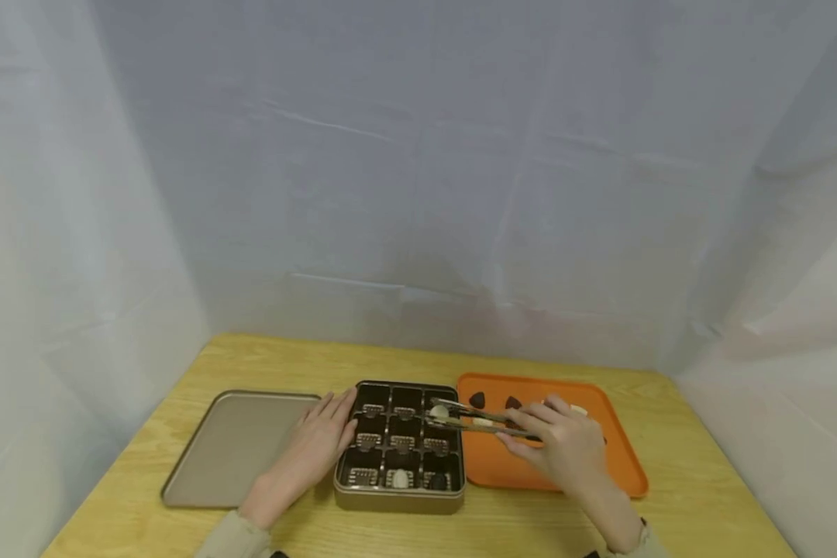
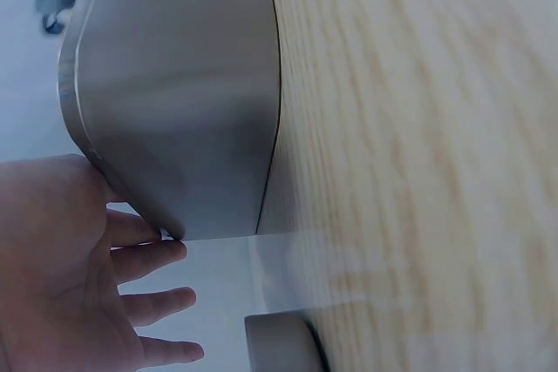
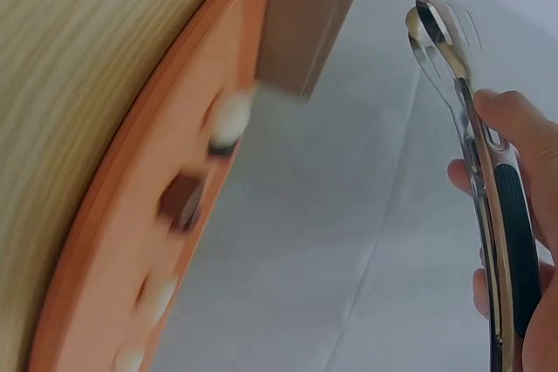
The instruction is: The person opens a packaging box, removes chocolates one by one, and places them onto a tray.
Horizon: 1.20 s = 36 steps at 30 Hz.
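Observation:
In the head view, a metal tin [image 1: 399,502] with a black divided insert stands mid-table. My left hand [image 1: 314,438] lies on its left edge with the fingers extended, and the left wrist view shows the fingertips [image 2: 166,254] touching near its rim. My right hand [image 1: 568,446] holds metal tongs [image 3: 510,241] with dark grip panels. Between the tong tips is a pale round piece [image 1: 439,411], at the tin's back right compartment; whether it touches the bottom I cannot tell. A white chocolate-like piece [image 1: 401,479] sits in the front middle compartment, a dark piece [image 1: 438,482] in the front right.
To the right lies an orange tray [image 1: 509,474] with several dark and white pieces, partly hidden by my right hand. A flat grey-brown metal tray or lid [image 1: 233,446] lies at left. Pale sheeting [image 1: 418,194] hangs behind and beside the wooden table [image 1: 307,535].

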Each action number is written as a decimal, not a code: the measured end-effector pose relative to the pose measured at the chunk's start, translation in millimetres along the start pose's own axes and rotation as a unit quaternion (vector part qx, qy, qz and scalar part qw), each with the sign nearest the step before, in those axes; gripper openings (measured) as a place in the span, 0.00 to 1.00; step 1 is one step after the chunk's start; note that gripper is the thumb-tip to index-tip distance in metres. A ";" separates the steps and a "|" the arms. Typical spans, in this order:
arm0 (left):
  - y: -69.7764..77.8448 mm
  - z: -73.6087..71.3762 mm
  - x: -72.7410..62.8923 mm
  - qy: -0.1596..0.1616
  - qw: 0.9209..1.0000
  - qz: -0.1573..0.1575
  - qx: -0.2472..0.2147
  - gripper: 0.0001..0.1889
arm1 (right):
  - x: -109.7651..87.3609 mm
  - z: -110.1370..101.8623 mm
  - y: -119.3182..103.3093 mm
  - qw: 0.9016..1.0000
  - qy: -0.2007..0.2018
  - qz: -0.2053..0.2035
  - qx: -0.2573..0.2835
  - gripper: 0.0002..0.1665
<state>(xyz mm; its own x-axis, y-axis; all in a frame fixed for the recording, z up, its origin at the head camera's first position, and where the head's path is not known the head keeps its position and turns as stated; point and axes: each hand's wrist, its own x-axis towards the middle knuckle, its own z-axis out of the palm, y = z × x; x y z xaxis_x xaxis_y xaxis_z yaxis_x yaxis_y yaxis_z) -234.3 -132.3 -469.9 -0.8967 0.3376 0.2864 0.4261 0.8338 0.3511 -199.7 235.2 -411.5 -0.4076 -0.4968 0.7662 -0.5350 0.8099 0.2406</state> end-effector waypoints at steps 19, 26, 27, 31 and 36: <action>0.3 -0.9 0.2 0.001 1.000 0.004 0.027 0.28 | -78.6 -66.9 73.9 0.990 -0.019 0.113 -0.079 0.46; 1.9 -3.4 0.7 0.019 0.996 0.033 0.081 0.28 | -90.2 -75.6 79.1 0.988 -0.036 0.126 -0.084 0.45; 2.6 -4.2 0.5 0.018 0.996 0.033 0.079 0.28 | -90.8 -76.4 79.7 0.988 -0.038 0.126 -0.087 0.45; 4.1 -6.3 -0.4 0.010 0.997 0.030 0.073 0.28 | -92.3 -78.6 81.9 0.986 -0.053 0.125 -0.093 0.47; 5.7 -7.2 -0.7 0.006 0.997 0.028 0.066 0.29 | -94.7 -77.8 85.0 0.985 -0.083 0.117 -0.099 0.50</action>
<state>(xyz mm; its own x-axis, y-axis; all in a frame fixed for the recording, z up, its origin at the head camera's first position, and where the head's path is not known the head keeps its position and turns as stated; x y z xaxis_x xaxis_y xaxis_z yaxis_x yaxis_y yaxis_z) -230.3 -131.0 -461.6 -0.8696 0.3811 0.3139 0.4559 0.8639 0.2140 -149.1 375.4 -417.3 -0.6264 -0.3194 0.7111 -0.2635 0.9453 0.1924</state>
